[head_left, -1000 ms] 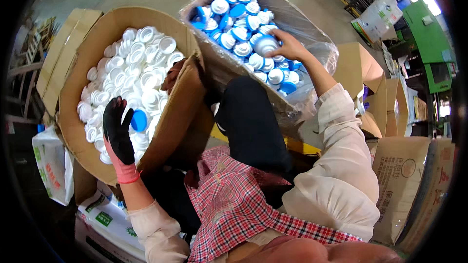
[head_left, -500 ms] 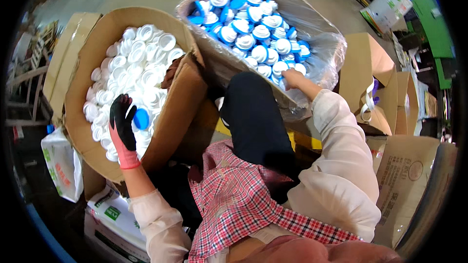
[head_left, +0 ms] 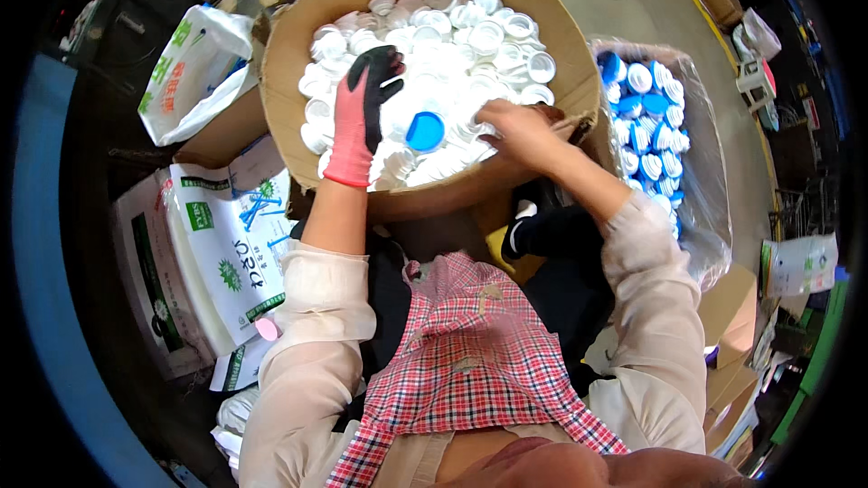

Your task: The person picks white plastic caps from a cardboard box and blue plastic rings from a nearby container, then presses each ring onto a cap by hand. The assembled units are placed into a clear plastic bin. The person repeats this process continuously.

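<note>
My left hand (head_left: 365, 108), in a pink glove with black fingers and palm, is over the white plastic caps (head_left: 425, 45) filling a large round-sided cardboard box (head_left: 294, 99). Its fingers are stretched out, thumb apart, and I see nothing held. A blue cap (head_left: 424, 131) lies on the white ones just right of this glove. My bare right hand (head_left: 517, 131) reaches over the box's near right side. Its bent fingers point down at the white caps, somewhat apart, with no object visible between them; the fingertips may be touching caps.
Right of the box stands a plastic-lined carton (head_left: 705, 126) of blue-and-white caps. A white bag (head_left: 194, 72) sits at the left. Below it, printed white packaging (head_left: 221, 235) carries several thin blue pieces. Open cardboard boxes (head_left: 728, 325) stand at the lower right.
My view has turned toward the box of white caps. My right hand has left the carton of blue-and-white caps and come over the white ones. My left hand stays over them.
</note>
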Tool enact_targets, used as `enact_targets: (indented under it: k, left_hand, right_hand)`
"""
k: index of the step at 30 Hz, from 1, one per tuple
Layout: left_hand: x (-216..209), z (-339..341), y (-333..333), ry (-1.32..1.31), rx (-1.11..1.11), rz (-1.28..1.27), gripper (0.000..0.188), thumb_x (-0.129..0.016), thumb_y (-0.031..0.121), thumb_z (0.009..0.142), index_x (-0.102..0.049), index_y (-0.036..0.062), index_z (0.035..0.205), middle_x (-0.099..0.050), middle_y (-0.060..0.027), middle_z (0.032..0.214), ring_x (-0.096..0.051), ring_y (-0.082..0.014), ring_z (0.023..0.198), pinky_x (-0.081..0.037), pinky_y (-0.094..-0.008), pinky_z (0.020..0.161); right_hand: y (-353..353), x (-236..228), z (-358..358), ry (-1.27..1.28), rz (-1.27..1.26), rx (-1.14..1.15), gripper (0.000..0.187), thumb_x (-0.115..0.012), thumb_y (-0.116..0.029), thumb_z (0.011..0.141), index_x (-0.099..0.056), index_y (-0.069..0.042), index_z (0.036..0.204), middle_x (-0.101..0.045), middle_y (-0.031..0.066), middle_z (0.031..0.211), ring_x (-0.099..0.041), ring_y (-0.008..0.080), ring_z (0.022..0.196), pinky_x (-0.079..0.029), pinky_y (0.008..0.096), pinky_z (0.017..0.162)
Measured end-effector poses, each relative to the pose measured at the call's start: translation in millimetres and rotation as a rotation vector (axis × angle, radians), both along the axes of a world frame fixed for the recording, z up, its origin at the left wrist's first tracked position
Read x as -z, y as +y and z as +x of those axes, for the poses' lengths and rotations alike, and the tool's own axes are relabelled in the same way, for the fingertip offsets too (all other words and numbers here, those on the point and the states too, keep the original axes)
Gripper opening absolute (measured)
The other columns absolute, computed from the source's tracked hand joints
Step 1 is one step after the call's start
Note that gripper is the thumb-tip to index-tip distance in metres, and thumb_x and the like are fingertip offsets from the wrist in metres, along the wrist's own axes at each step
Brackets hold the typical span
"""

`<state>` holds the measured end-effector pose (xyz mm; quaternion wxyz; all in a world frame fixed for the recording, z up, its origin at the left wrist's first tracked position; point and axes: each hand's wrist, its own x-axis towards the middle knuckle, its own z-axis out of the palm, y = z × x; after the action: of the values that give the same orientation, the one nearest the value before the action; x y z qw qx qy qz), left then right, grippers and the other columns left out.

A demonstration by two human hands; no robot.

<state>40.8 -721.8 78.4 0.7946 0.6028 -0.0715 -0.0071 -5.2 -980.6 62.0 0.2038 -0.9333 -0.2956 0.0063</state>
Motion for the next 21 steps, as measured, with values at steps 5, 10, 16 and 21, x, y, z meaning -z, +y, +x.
enact_targets:
  k: [5, 10, 16, 21]
  left_hand:
    - [-11.2, -7.3, 9.3, 0.085, -0.061, -0.064, 0.035, -0.059, 0.032, 0.096, -0.064, 0.0019, 0.113, -0.068, -0.0075, 0.103, -0.065, -0.0158, 0.096, -0.051, -0.0279, 0.082]
    - [-12.0, -8.8, 30.6, 0.110, -0.097, -0.072, 0.033, -0.059, 0.031, 0.096, -0.065, 0.0026, 0.111, -0.068, -0.0062, 0.100, -0.064, -0.0142, 0.091, -0.050, -0.0264, 0.078]
    - [-0.2, -9.1, 36.5, 0.404, -0.132, -0.341, 0.072, -0.049, 0.062, 0.091, -0.044, 0.0086, 0.139, -0.053, -0.0133, 0.131, -0.051, -0.0274, 0.121, -0.042, -0.0506, 0.096]
    - [-15.6, -14.2, 48.5, 0.368, 0.217, -0.982, 0.089, -0.044, 0.074, 0.086, -0.029, 0.0096, 0.146, -0.042, -0.0223, 0.138, -0.042, -0.0490, 0.127, -0.031, -0.0736, 0.101]
  right_hand:
    - [77.6, 77.0, 54.8, 0.171, -0.349, -0.262, 0.016, -0.063, -0.005, 0.076, -0.065, -0.006, 0.092, -0.062, 0.0155, 0.103, -0.065, 0.0365, 0.091, -0.053, 0.0445, 0.075]
    - [74.2, 85.9, 71.8, 0.182, -0.362, -0.348, 0.006, -0.062, -0.008, 0.078, -0.067, -0.006, 0.080, -0.065, 0.0153, 0.090, -0.065, 0.0371, 0.080, -0.052, 0.0450, 0.070]
    - [68.9, -47.4, 46.1, 0.041, 0.018, -0.184, 0.005, -0.063, -0.005, 0.083, -0.060, -0.003, 0.087, -0.061, 0.0148, 0.089, -0.062, 0.0366, 0.082, -0.048, 0.0435, 0.070]
    - [110.5, -96.1, 53.3, -0.095, 0.581, -0.025, 0.019, -0.073, -0.010, 0.082, -0.064, -0.003, 0.097, -0.063, 0.0088, 0.093, -0.061, 0.0165, 0.073, -0.049, 0.0277, 0.063]
